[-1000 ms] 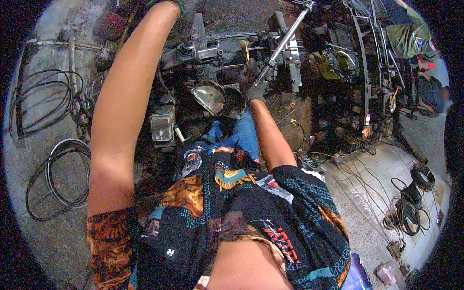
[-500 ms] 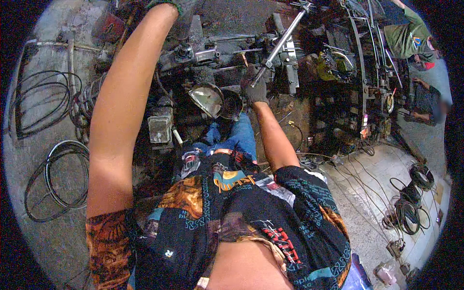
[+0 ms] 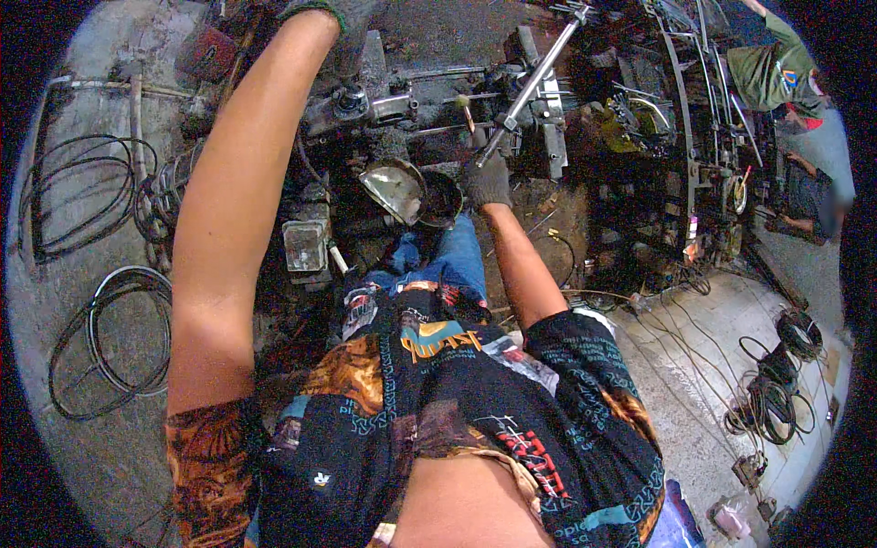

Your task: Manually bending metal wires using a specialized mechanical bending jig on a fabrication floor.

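My left hand (image 3: 358, 32), in a dark glove with a green cuff, is at the top edge beyond the left end of a greasy metal machine (image 3: 350, 105). Its fingers are too dark and cut off to read. My right hand (image 3: 489, 181), in a grey glove, is closed near the machine's front. From it rises a short brush-like stick (image 3: 470, 117) with a copper-brown handle and a pale tip, close to a thin horizontal rod. A long shiny metal bar (image 3: 539, 80) slants across, its lower end over the glove's fingers.
Two round metal pans (image 3: 395, 190) sit before my legs, beside a grey box (image 3: 306, 245). Coiled hoses (image 3: 128, 329) lie on the left floor. At right are a dark rack (image 3: 690, 164), cables (image 3: 772, 402) and another person in a green shirt (image 3: 767, 78).
The stick's pale tip now shows higher beside the thin rod, and my right hand has shifted slightly down and right. My left arm has barely moved.
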`<move>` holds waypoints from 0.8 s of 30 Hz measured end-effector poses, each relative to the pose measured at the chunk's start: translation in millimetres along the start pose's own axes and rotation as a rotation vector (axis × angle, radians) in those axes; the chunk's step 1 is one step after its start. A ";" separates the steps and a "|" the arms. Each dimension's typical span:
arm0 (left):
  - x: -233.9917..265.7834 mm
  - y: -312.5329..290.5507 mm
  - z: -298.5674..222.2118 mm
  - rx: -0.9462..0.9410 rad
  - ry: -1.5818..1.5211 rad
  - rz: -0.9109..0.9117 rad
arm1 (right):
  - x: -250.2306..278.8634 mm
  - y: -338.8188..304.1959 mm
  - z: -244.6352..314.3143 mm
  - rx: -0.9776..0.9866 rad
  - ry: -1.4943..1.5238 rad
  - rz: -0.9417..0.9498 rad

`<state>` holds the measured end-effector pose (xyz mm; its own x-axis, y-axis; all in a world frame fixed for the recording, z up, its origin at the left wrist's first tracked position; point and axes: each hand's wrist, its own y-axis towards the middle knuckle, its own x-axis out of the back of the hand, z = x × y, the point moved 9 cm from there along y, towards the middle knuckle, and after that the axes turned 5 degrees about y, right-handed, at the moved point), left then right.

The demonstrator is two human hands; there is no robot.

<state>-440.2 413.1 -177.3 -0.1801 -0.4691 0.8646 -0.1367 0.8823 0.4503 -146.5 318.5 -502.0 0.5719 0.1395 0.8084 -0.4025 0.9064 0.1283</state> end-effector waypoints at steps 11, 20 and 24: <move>-2.0 3.7 -2.8 0.029 0.006 0.004 | -8.1 7.4 -7.5 -0.029 0.040 0.163; 3.4 4.8 -7.4 0.050 0.023 0.051 | 19.2 38.3 19.0 -0.175 0.017 0.045; -5.3 4.7 -2.9 0.065 0.027 0.115 | 23.5 9.9 7.3 0.053 0.087 -0.108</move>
<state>-437.1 419.9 -179.1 -0.1720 -0.3630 0.9158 -0.1798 0.9256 0.3331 -142.3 327.9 -477.5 0.6727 0.0784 0.7357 -0.3713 0.8959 0.2441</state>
